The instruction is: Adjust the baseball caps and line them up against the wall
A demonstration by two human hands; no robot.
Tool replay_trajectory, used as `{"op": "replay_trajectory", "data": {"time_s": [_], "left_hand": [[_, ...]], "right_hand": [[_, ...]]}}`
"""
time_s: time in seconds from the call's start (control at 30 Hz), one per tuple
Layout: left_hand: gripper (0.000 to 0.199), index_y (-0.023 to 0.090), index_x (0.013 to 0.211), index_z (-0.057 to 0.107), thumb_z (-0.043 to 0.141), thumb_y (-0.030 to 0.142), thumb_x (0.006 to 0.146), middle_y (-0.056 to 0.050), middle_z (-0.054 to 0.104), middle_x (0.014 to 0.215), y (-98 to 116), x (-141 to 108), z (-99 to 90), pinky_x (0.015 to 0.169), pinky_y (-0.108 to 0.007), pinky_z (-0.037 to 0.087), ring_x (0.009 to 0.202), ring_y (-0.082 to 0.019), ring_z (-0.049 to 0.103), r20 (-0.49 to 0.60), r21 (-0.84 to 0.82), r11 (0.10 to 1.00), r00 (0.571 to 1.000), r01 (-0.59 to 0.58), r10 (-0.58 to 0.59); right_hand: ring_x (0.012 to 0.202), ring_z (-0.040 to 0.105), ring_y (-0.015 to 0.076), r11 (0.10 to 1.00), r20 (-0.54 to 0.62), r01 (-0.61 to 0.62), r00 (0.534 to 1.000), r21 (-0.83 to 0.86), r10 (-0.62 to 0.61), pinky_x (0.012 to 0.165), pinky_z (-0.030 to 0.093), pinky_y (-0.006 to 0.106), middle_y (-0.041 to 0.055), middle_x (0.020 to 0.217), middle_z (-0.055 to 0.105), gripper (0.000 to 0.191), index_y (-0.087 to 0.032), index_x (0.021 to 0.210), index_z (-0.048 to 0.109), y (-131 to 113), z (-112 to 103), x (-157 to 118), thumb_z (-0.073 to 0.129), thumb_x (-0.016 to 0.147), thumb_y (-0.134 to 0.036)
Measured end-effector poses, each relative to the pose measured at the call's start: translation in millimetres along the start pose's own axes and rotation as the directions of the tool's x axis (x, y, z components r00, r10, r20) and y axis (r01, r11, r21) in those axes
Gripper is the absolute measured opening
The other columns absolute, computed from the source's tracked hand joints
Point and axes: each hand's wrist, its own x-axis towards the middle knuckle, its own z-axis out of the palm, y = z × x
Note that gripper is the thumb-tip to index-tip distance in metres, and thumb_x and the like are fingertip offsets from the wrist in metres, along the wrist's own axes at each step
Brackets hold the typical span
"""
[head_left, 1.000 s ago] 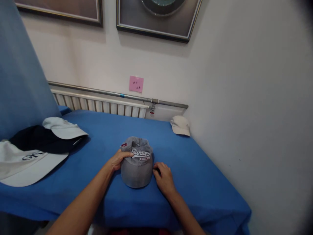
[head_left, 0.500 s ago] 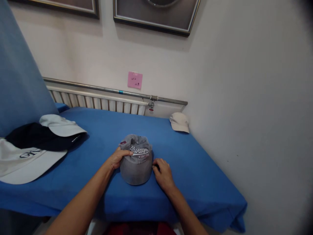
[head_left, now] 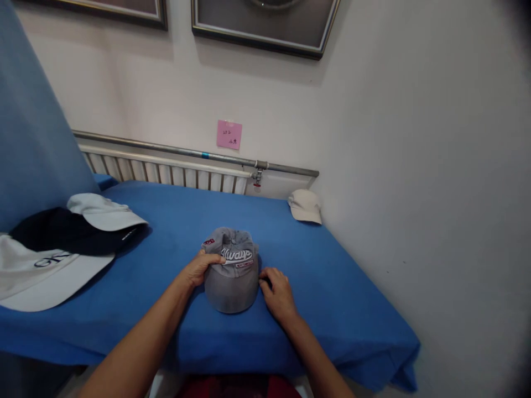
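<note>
A grey baseball cap (head_left: 232,290) with white script lettering sits on the blue-covered table, its brim toward me. My left hand (head_left: 201,267) grips the cap's left side, thumb over the front panel and the other fingers hidden behind it. Close to the right edge of the brim, my right hand (head_left: 277,290) rests on the cloth with its fingers curled in. I see nothing in that hand; whether its fingertips touch the cap is hard to make out.
At left lie a white cap with dark letters (head_left: 53,282), a dark navy cap (head_left: 62,229) and a pale cap (head_left: 103,213), overlapping. A beige cap (head_left: 305,206) stands at the far right corner. A wall borders the blue table (head_left: 344,309) on the right; a radiator (head_left: 191,178) runs behind.
</note>
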Motion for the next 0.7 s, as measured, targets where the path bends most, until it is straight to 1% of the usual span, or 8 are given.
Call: {"op": "replay_trajectory", "data": {"time_s": [0.13, 0.2, 0.3, 0.37, 0.43, 0.5, 0.6, 0.7], "left_hand": [[0.055, 0.011, 0.101, 0.069, 0.080, 0.006, 0.047, -0.012, 0.077, 0.087, -0.6, -8.4, 6.4, 0.076, -0.039, 0.056, 0.078, -0.029, 0.072, 0.057, -0.016, 1.000, 0.998, 0.019, -0.018], [0.052, 0.010, 0.099, 0.070, 0.081, 0.007, 0.048, -0.013, 0.077, 0.088, -3.4, -14.5, 11.9, 0.078, -0.040, 0.056, 0.079, -0.030, 0.072, 0.081, -0.031, 0.999, 0.996, 0.027, -0.024], [0.048, 0.010, 0.097, 0.071, 0.083, 0.010, 0.051, -0.013, 0.077, 0.087, -10.8, -24.7, 19.0, 0.079, -0.039, 0.056, 0.079, -0.029, 0.072, 0.078, -0.052, 0.998, 0.997, 0.024, -0.020], [0.045, 0.010, 0.096, 0.072, 0.083, 0.011, 0.052, -0.012, 0.077, 0.086, -16.7, -31.8, 21.8, 0.076, -0.037, 0.056, 0.076, -0.027, 0.072, 0.050, -0.064, 0.998, 0.999, 0.013, -0.009], [0.042, 0.011, 0.094, 0.073, 0.084, 0.012, 0.053, -0.010, 0.078, 0.085, -22.0, -39.1, 23.2, 0.074, -0.034, 0.056, 0.073, -0.025, 0.072, 0.015, -0.076, 0.997, 1.000, 0.002, -0.001], [0.040, 0.011, 0.092, 0.073, 0.084, 0.012, 0.054, -0.009, 0.078, 0.085, -26.4, -46.4, 24.1, 0.072, -0.032, 0.056, 0.072, -0.023, 0.072, -0.017, -0.088, 0.996, 1.000, -0.004, 0.003], [0.038, 0.012, 0.090, 0.074, 0.084, 0.013, 0.053, -0.008, 0.078, 0.087, -32.0, -56.6, 25.5, 0.073, -0.030, 0.056, 0.074, -0.023, 0.071, -0.052, -0.114, 0.993, 0.999, -0.014, 0.009], [0.038, 0.012, 0.088, 0.075, 0.084, 0.013, 0.051, -0.008, 0.078, 0.086, -37.3, -64.7, 26.7, 0.074, -0.031, 0.056, 0.076, -0.023, 0.072, -0.083, -0.153, 0.988, 0.997, -0.020, 0.007]], "right_hand": [[0.084, 0.061, 0.0200, 0.999, -0.063, 0.024, 0.998, 0.047, -0.021, 0.078, 0.046, 0.033, 0.0050, 0.085, 0.066, 0.014, -0.020, 0.081, 0.060, 1.7, -1.1, 1.1, 0.049, 0.082, -0.013], [0.089, 0.061, 0.0197, 0.997, -0.111, 0.044, 0.993, 0.068, -0.036, 0.082, 0.048, 0.033, 0.0063, 0.090, 0.066, 0.015, -0.020, 0.086, 0.060, -1.0, -3.6, -1.9, 0.046, 0.086, -0.015], [0.103, 0.058, 0.0210, 0.994, -0.192, 0.082, 0.979, 0.069, -0.068, 0.093, 0.045, 0.038, 0.0089, 0.103, 0.065, 0.018, -0.021, 0.096, 0.061, -13.0, -7.5, -13.1, 0.044, 0.091, -0.018], [0.107, 0.057, 0.0216, 0.988, -0.233, 0.153, 0.962, 0.036, -0.141, 0.096, 0.043, 0.040, 0.0094, 0.109, 0.063, 0.021, -0.021, 0.102, 0.063, -25.2, -8.8, -22.2, 0.044, 0.093, -0.018], [0.107, 0.056, 0.0214, 0.970, -0.232, 0.240, 0.943, -0.025, -0.240, 0.095, 0.043, 0.040, 0.0087, 0.111, 0.062, 0.024, -0.022, 0.107, 0.063, -37.7, -9.0, -29.0, 0.046, 0.092, -0.016], [0.109, 0.055, 0.0219, 0.950, -0.207, 0.299, 0.928, -0.088, -0.311, 0.094, 0.042, 0.040, 0.0087, 0.113, 0.061, 0.029, -0.022, 0.113, 0.063, -47.8, -8.7, -31.9, 0.046, 0.091, -0.012], [0.115, 0.051, 0.0242, 0.924, -0.167, 0.346, 0.913, -0.161, -0.371, 0.095, 0.040, 0.042, 0.0103, 0.121, 0.057, 0.039, -0.023, 0.120, 0.061, -56.9, -7.5, -31.6, 0.047, 0.087, -0.008], [0.118, 0.048, 0.0249, 0.905, -0.137, 0.375, 0.904, -0.200, -0.405, 0.096, 0.039, 0.043, 0.0102, 0.126, 0.054, 0.044, -0.025, 0.123, 0.061, -60.6, -6.2, -31.2, 0.047, 0.086, -0.006]]}}
